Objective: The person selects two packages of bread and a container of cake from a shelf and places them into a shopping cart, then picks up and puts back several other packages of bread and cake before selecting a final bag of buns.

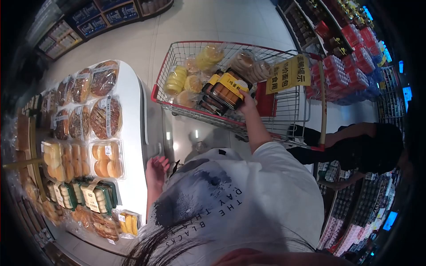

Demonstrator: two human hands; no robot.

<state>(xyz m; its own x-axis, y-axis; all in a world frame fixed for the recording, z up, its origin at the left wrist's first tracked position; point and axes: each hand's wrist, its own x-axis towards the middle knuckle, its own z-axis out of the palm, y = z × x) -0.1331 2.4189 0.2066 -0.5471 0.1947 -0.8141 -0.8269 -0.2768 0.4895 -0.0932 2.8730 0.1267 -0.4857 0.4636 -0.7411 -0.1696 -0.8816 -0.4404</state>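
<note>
My right hand (248, 104) reaches into a wire shopping cart (199, 116) and grips the near end of a black tray of small cakes (228, 91) with a yellow label. Similar trays lie under and beside it. Around them in the cart are bagged yellow rolls (176, 80) and clear packs of pale bread (243, 60). My left hand (157, 169) hangs beside the white display table, fingers apart and slightly curled, holding nothing. A yellow sign (288, 74) with black characters is fixed at the cart's right end.
The white display table (133, 102) on the left carries wrapped round loaves (105, 117), boxed buns (106, 158) and green-edged packs (97, 196). Another person in dark clothes (372, 146) stands at the right beside the cart. Stocked shelves (355, 213) line the right; red multipacks (337, 73) are stacked beyond.
</note>
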